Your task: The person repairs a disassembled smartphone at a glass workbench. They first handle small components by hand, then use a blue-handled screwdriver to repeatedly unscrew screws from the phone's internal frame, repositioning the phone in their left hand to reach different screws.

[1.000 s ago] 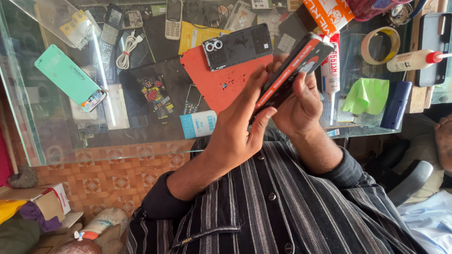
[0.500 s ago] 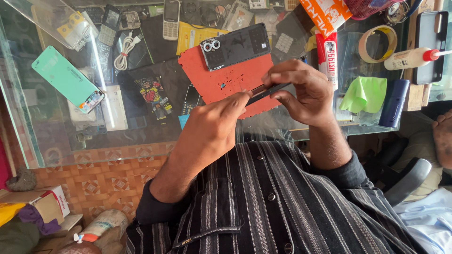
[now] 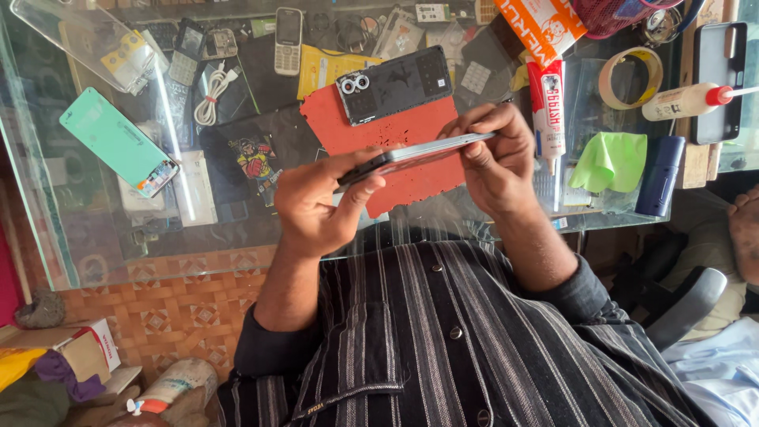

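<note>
Head view shows the left hand and right hand each gripping an end of a slim phone, held edge-on above the red mat; steady, even pressure along its edge seems wisest.
</note>
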